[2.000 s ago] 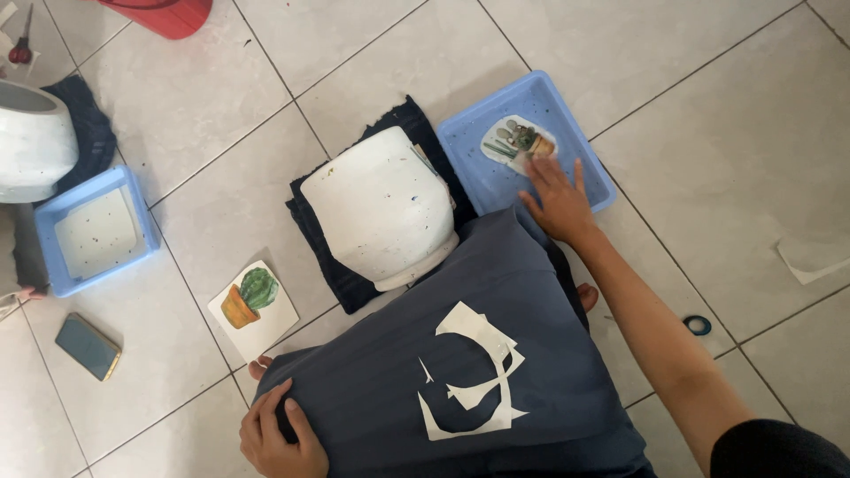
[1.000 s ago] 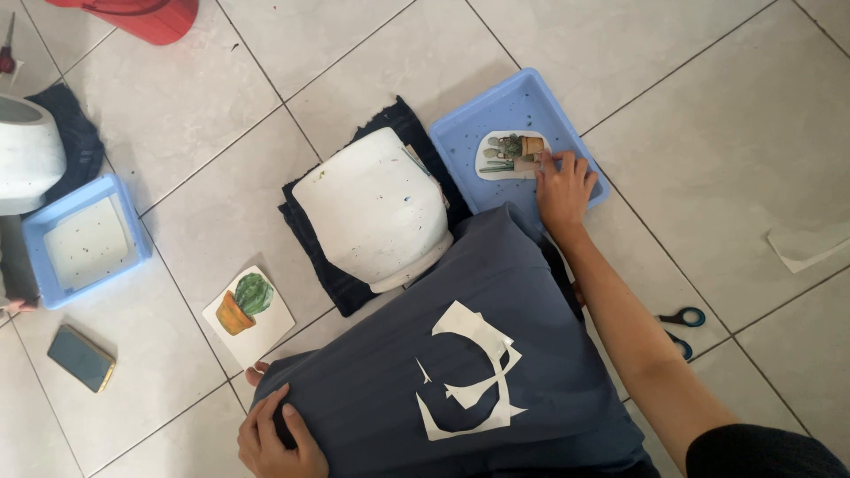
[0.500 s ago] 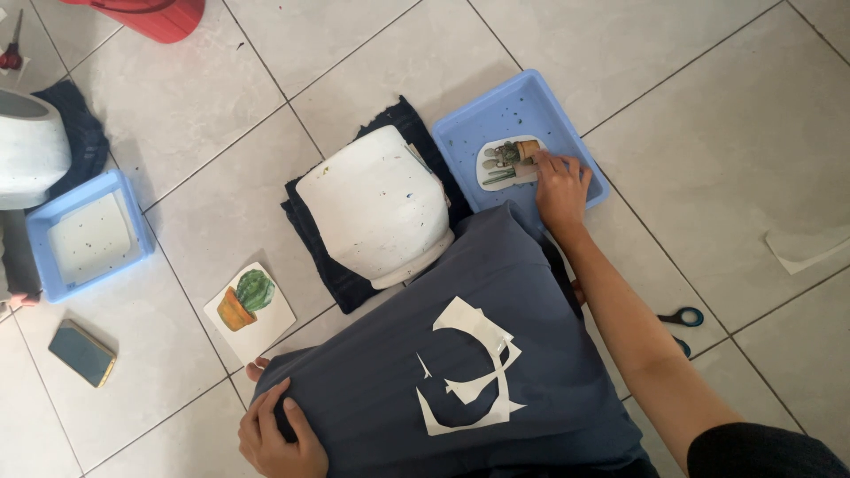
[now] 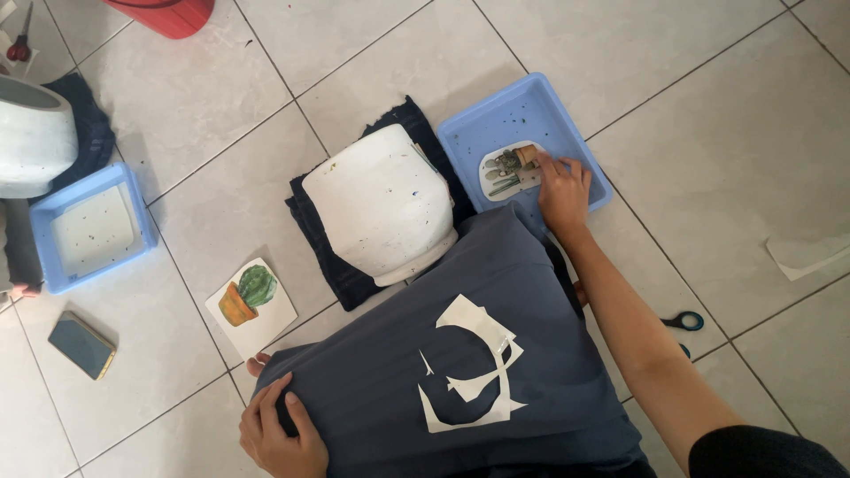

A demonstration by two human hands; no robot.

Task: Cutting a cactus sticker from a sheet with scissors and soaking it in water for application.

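Fingertips of the right hand (image 4: 562, 190) rest on a cut-out cactus picture (image 4: 511, 168) lying in the blue tray (image 4: 496, 119) on the tiled floor; the fingers are together and pressing flat, not pinching, so nothing is lifted. Whether the tray holds water cannot be told, though its floor carries dark specks. To handle this piece well, judgement says light, even pressure from the pads and a slow slide from one edge, since thin wet paper would tear or curl if pulled from a corner.

Left hand (image 4: 279, 434) lies on the dark blue cloth (image 4: 372, 389) over the lap, fingers curled onto the fabric near its lower edge, clamped on nothing else. On that cloth sit white paper scraps (image 4: 469, 372), curved offcuts with sharp points, thin and matte.

Just beside the tray, a white pot (image 4: 381, 208) lies on its side on a folded dark towel (image 4: 323, 257); its surface looks chalky and rounded, flecked with small marks. A second cactus print (image 4: 251, 301), square and uncut, lies on the tiles near the towel.

Well apart to the left: another blue tray (image 4: 88, 230), a second white pot (image 4: 31, 137), a phone (image 4: 81, 345). Scissors (image 4: 686, 320) lie by the right forearm; a red tub (image 4: 164, 13) stands at the top edge.
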